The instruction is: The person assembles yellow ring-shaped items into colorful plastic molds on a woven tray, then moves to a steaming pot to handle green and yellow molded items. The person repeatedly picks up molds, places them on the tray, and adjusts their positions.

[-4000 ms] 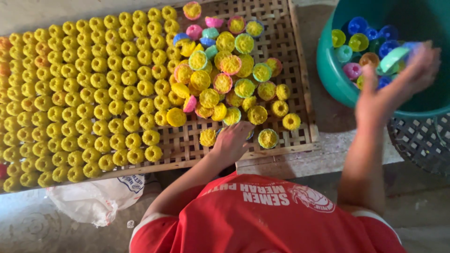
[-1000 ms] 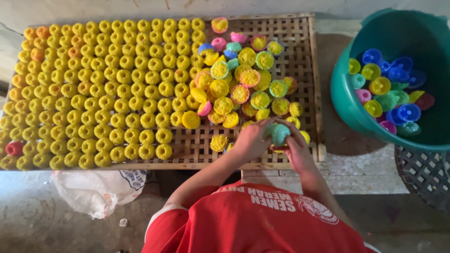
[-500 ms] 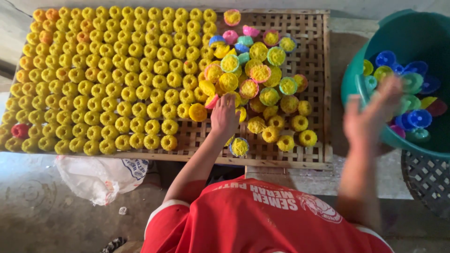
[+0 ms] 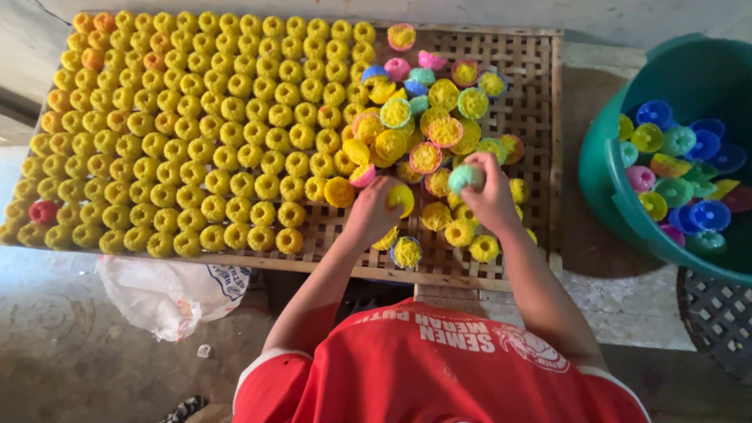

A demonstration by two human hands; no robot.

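Handwork over a wooden lattice tray, seen from above: curling the left hand around a yellow cup, fingers closed on it just above the slats near the front edge of the tray; pinching a pale green cup in the fingertips of the right hand, closed likewise, a little higher and just beside the left. Working right at the near side of a loose heap of coloured cups, most of them showing yellow noodle-like filling, with neat rows of bare yellow nests covering the left of the tray and a single red cup lying among them at the far left. Judging from this, probably best holding each cup by its rim rather than squeezing the wall, turning it low over the slats so that a nest is dropping only a short way, and setting it down beside the last in the nearest row without nudging its neighbours. Also worth watching the front edge, where several pieces are lying close to the border. Standing apart to the right: a green basin with empty cups in blue, green, pink and yellow; lying below the tray at the left, a white plastic bag.
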